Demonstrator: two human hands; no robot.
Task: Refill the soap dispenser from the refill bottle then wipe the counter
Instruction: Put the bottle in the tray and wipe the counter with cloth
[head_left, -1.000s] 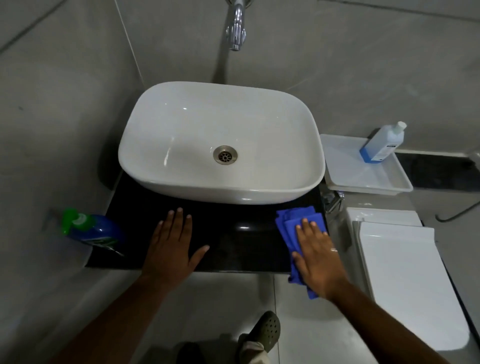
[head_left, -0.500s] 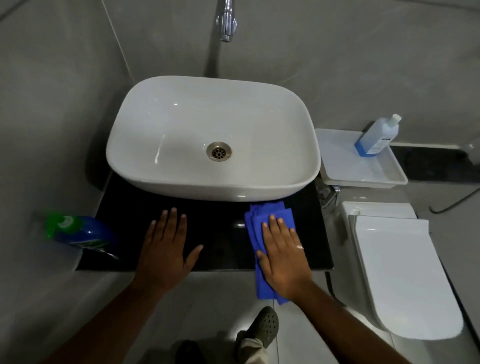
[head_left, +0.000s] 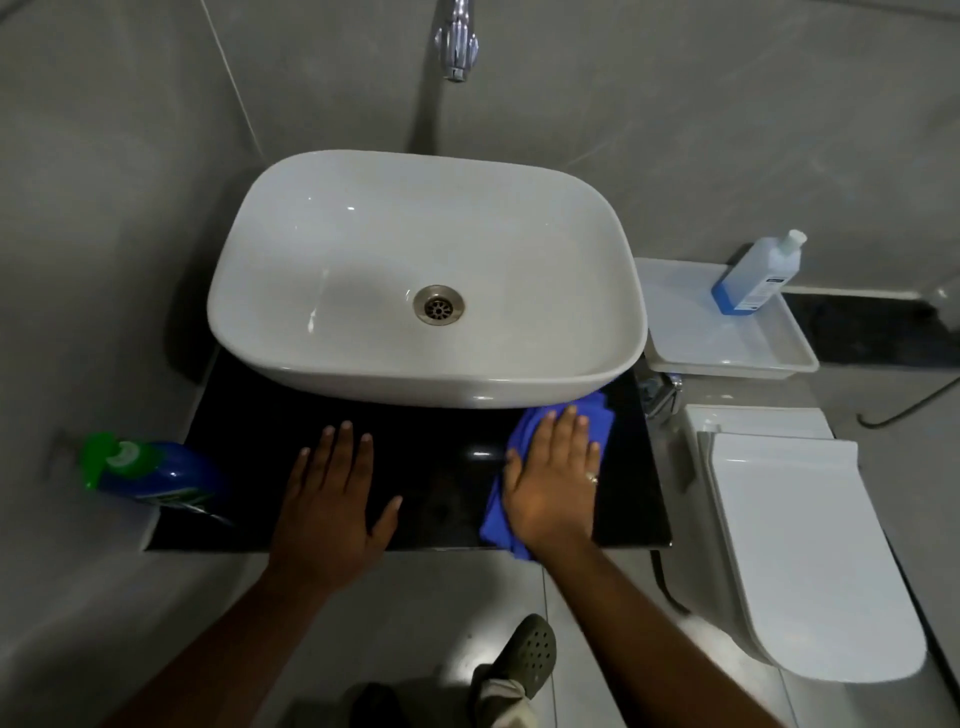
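Observation:
My right hand (head_left: 553, 483) lies flat, fingers spread, pressing a blue cloth (head_left: 598, 415) onto the black counter (head_left: 447, 457) in front of the white basin (head_left: 415, 387), near the counter's right end. The cloth's far corner tucks under the basin's rim. My left hand (head_left: 332, 499) rests palm down and empty on the counter's middle. A blue bottle with a green cap (head_left: 156, 475) stands at the counter's left edge. A clear bottle with blue liquid and a white cap (head_left: 756, 275) stands in a white tray (head_left: 727, 353) to the right of the basin.
A chrome tap (head_left: 457, 47) hangs over the basin from the grey tiled wall. A white toilet with its lid down (head_left: 800, 561) sits right of the counter, below the tray. A foot in a green clog (head_left: 524, 654) stands on the tiled floor.
My right hand slid the cloth left from the counter's right edge, then a little back right and toward the basin. My left hand stayed put.

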